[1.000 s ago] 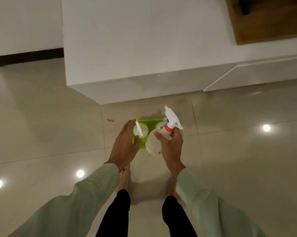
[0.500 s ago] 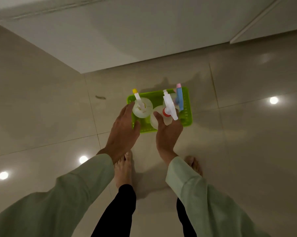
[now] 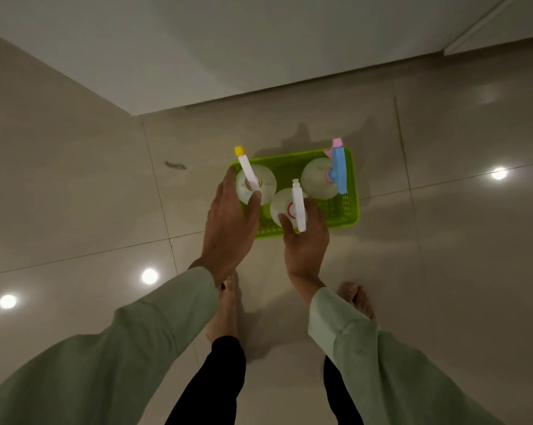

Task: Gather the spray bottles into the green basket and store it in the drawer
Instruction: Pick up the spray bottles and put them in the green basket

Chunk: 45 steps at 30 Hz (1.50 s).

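Currently the bright green perforated plastic basket sits on the glossy beige tiled floor, just in front of the white cabinet base. Three translucent white spray bottles stand upright inside it. Yellow-nozzle white-trigger spray bottle is at the basket's left end; left hand is wrapped around its side, thumb on the near shoulder, fingers curled round the far side, gripping it. Red-collared white-trigger spray bottle is in the middle near the front wall; right hand grips it from the near side, thumb up beside the neck, trigger head over the knuckles. Can't tell if its base is fully seated on the basket bottom. Blue-trigger pink-nozzle spray bottle is at the right end by the back wall, untouched. Pale green sleeves on both arms, black trousers, bare feet just behind the basket. Ceiling-light reflections dot the tiles.
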Each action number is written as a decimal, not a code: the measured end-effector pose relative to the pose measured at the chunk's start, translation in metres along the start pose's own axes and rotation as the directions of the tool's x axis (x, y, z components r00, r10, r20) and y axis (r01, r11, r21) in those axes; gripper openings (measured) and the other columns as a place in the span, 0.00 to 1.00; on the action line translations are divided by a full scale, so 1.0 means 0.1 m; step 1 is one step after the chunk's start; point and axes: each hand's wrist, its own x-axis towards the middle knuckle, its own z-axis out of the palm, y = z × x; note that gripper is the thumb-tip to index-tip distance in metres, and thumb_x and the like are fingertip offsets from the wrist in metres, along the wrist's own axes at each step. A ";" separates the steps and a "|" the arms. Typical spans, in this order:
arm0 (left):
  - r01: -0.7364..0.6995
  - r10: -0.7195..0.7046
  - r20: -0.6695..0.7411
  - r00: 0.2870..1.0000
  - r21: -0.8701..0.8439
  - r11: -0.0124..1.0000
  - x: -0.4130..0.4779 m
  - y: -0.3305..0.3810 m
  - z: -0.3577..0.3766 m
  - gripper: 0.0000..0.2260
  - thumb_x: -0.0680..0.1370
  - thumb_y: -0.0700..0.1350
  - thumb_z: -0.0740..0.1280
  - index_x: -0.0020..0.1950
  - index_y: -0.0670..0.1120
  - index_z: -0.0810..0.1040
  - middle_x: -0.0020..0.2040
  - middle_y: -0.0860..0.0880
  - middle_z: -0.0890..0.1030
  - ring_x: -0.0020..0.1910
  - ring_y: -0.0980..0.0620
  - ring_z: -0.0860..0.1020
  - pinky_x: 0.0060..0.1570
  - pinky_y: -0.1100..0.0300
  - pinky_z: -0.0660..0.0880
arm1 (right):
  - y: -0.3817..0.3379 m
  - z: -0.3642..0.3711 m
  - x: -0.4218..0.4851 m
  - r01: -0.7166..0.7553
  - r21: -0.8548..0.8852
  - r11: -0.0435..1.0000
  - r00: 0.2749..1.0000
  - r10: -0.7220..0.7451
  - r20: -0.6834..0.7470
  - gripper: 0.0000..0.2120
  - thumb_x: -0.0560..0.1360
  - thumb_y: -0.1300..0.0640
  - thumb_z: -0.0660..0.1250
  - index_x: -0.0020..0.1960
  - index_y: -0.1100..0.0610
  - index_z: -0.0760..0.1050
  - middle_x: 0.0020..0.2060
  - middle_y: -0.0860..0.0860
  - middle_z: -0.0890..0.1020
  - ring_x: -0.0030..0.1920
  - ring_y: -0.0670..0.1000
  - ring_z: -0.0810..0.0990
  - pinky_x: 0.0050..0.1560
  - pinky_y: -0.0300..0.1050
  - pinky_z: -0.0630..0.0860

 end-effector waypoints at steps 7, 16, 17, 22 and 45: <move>0.098 -0.098 -0.032 0.995 -0.017 0.995 0.11 0.16 0.03 0.24 0.78 0.56 0.65 0.70 0.47 0.68 0.62 0.48 0.78 0.60 0.47 0.76 0.59 0.49 0.74 | 0.04 -0.25 -0.03 -0.042 -0.021 0.999 0.994 0.044 0.103 0.36 0.67 0.67 0.78 0.72 0.61 0.70 0.67 0.57 0.78 0.68 0.59 0.76 0.66 0.56 0.75; 0.084 -0.075 -0.082 0.994 0.112 0.990 0.19 0.33 0.03 0.10 0.79 0.46 0.63 0.54 0.40 0.75 0.40 0.42 0.83 0.38 0.41 0.80 0.43 0.47 0.76 | -0.04 -0.85 0.00 0.084 0.036 0.996 0.995 -0.086 0.055 0.30 0.67 0.76 0.68 0.68 0.63 0.74 0.65 0.58 0.77 0.62 0.58 0.78 0.54 0.60 0.80; 0.079 -0.071 -0.070 0.995 0.117 0.990 0.19 0.33 0.03 0.09 0.79 0.45 0.63 0.54 0.40 0.75 0.39 0.41 0.82 0.37 0.40 0.80 0.42 0.46 0.76 | -0.05 -0.89 0.03 0.091 0.041 0.995 0.995 -0.092 0.034 0.30 0.67 0.77 0.66 0.67 0.63 0.74 0.64 0.58 0.77 0.61 0.57 0.78 0.53 0.60 0.80; 0.070 -0.063 -0.048 0.997 0.153 0.986 0.18 0.30 0.02 0.09 0.79 0.43 0.62 0.54 0.39 0.76 0.40 0.39 0.82 0.38 0.37 0.79 0.44 0.45 0.75 | -0.17 -0.97 0.28 0.120 0.057 0.991 0.987 -0.112 -0.118 0.21 0.73 0.71 0.65 0.65 0.61 0.75 0.59 0.56 0.78 0.57 0.56 0.79 0.50 0.60 0.80; 0.066 -0.057 -0.156 0.986 0.053 0.996 -0.15 0.20 0.00 0.20 0.76 0.53 0.67 0.67 0.49 0.72 0.55 0.50 0.83 0.46 0.49 0.82 0.46 0.58 0.75 | -0.44 -0.76 0.91 0.147 -0.290 0.946 0.984 -0.109 0.144 0.15 0.80 0.50 0.67 0.51 0.63 0.77 0.35 0.55 0.77 0.34 0.56 0.74 0.40 0.53 0.75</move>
